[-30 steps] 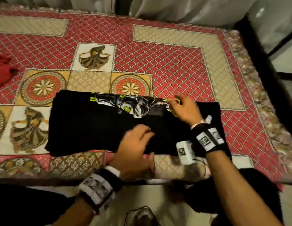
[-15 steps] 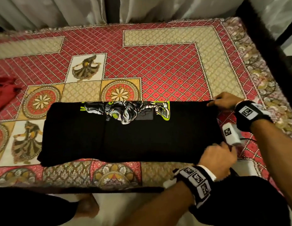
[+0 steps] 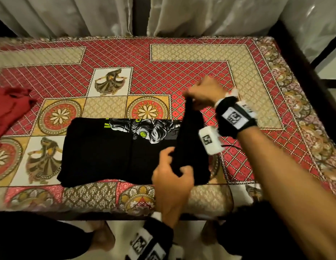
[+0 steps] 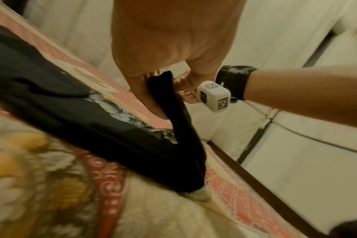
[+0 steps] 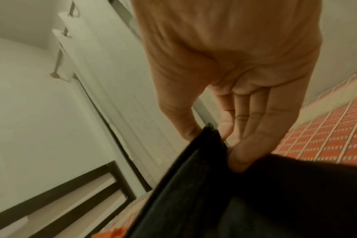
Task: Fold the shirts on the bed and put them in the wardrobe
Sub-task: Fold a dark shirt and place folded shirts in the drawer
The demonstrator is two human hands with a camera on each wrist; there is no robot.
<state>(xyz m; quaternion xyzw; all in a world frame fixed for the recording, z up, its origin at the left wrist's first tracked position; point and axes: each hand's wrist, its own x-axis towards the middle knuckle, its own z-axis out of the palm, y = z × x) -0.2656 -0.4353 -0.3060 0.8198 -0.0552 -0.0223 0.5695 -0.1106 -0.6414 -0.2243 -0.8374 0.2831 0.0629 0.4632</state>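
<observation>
Both hands pinch the black shirt's [image 3: 107, 152] raised end: right hand [image 3: 204, 92] at the far corner, left hand [image 3: 172, 175] nearer, above the bed [image 3: 182, 72].

Parts that cannot be seen well

The crumpled dark red cloth [image 3: 9, 107] is cut off by the left edge. The grey printed picture on the folded black shirt [image 3: 107, 152] is partly covered by its lifted end. The patterned red bedspread [image 4: 51, 185] is blurred.

Black printed shirt [image 3: 111, 152] half-folded, right end raised
</observation>
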